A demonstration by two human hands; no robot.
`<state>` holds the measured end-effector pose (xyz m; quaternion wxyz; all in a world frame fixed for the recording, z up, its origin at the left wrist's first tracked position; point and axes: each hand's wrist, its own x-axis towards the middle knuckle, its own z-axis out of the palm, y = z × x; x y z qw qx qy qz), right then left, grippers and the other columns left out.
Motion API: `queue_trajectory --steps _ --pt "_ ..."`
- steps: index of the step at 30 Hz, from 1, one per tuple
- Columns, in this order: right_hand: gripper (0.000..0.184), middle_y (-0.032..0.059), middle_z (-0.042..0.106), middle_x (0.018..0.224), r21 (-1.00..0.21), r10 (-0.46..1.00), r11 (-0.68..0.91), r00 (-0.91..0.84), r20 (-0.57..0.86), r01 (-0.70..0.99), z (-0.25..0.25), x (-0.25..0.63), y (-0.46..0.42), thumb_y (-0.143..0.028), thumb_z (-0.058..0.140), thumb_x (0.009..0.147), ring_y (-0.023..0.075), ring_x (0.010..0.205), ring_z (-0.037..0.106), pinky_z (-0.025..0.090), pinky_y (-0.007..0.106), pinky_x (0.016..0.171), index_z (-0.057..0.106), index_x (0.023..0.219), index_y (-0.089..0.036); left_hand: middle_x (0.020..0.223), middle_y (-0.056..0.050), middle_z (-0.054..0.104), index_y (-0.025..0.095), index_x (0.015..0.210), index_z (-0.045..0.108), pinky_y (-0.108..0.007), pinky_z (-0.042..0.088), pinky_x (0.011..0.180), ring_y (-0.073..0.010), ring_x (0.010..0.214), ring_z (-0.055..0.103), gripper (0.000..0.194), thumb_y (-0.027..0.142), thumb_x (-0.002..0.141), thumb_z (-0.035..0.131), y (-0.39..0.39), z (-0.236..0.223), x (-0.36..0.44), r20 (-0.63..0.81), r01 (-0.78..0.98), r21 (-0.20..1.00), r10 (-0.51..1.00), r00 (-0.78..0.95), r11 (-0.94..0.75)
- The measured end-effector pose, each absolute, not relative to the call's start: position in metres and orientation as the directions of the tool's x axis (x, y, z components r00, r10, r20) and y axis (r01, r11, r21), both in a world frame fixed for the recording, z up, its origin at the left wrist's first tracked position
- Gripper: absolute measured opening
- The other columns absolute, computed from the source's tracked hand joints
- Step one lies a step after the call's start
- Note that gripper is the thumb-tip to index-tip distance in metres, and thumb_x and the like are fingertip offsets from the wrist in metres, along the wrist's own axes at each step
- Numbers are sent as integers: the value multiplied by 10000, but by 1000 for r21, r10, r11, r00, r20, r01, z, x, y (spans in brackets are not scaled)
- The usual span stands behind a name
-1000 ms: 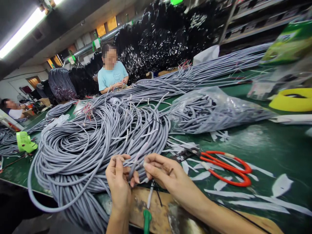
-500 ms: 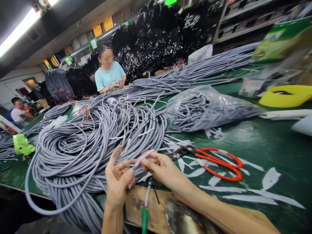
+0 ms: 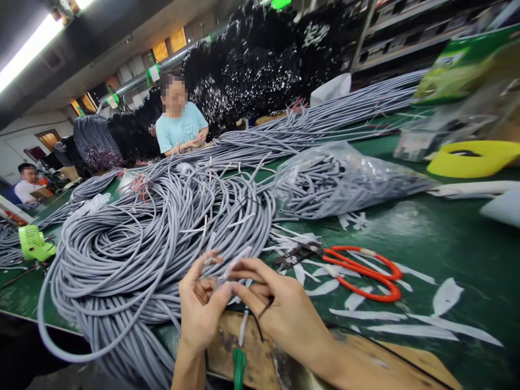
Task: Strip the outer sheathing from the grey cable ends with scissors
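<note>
My left hand [image 3: 201, 311] pinches a grey cable end between thumb and fingers, low in front of the coil. Its index finger is bent upward. Close against it, my right hand [image 3: 284, 311] grips the same piece, where a whitish strip [image 3: 239, 259] sticks up past the fingertips. A thin dark strand [image 3: 266, 307] pokes out between the right fingers. Behind both hands lies a large coil of grey cable [image 3: 117, 238]. Below them is a worn brown board [image 3: 254, 355] with a green-handled tool [image 3: 239, 365]. The exact grip is partly hidden by my fingers.
Red-handled scissors [image 3: 365, 271] lie to the right among white strips [image 3: 414, 333]. Beyond are a clear bag of cut cable pieces [image 3: 325, 184] and a yellow object [image 3: 471, 158]. A small green fan [image 3: 36, 242] stands left. A co-worker [image 3: 181, 127] sits across the green table [image 3: 479, 238].
My right hand has turned and come in against the left, with its fingers more curled around the piece. A thin black line now shows beside my right forearm. The view has shifted slightly.
</note>
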<state>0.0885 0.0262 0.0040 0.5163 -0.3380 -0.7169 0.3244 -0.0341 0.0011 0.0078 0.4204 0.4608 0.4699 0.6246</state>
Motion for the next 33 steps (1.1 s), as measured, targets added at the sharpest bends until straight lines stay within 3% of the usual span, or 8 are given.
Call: queue_trajectory --steps 4,8,11,17,23,27,30,33 --pt "178 20 653 620 -787 778 607 -287 559 113 6 88 29 -200 467 802 112 493 573 460 195 493 618 714 -166 766 -70 666 138 782 723 -171 348 402 -71 464 476 194 294 669 699 1 4 -33 195 -72 972 937 -290 -224" --pt "213 16 632 595 -899 832 434 -408 376 58 6 85 35 -260 476 785 113 498 552 428 181 445 611 660 -153 543 4 584 158 738 718 -144 175 341 -1 348 249 218 344 626 739 3 5 -34 164 -298 913 920 -356 -278" --pt "220 13 603 596 -921 855 381 -409 320 75 3 86 46 -296 478 772 108 502 530 415 180 441 598 658 -151 488 34 488 131 643 686 -153 134 358 0 366 194 271 390 596 752 4 9 -33 145 -368 886 923 -357 -282" --pt "204 17 581 584 -927 932 362 -45 359 94 12 111 61 -363 517 745 120 488 524 422 204 448 568 705 -170 435 66 289 94 582 669 -198 144 395 -42 411 185 415 492 695 636 3 6 -30 183 -163 956 932 -311 -243" --pt "219 32 624 585 -912 852 408 -337 400 -49 25 124 49 -375 577 731 127 503 535 411 212 462 622 673 -169 426 27 420 137 695 741 -225 330 487 -89 432 340 403 493 754 562 2 9 -26 246 118 966 957 -152 -230" --pt "315 -21 489 490 -949 870 309 -384 310 -65 25 120 51 -441 575 725 91 452 431 345 199 421 544 576 -166 417 -8 498 156 663 757 -239 336 478 -119 437 409 346 458 731 601 -2 12 -29 365 303 895 928 -75 -328" --pt "397 -55 345 462 -954 840 297 -466 279 -36 25 116 53 -479 494 764 71 432 309 271 202 397 437 509 -181 389 -5 466 162 589 744 -236 309 443 -111 418 385 351 468 707 622 -2 11 -32 451 329 851 891 -59 -409" --pt "427 -61 257 480 -938 836 345 -465 292 31 24 115 51 -475 412 802 72 450 247 229 213 403 315 490 -201 410 2 479 144 634 734 -213 297 401 -90 390 388 371 459 752 577 0 9 -29 378 245 909 915 -143 -337"
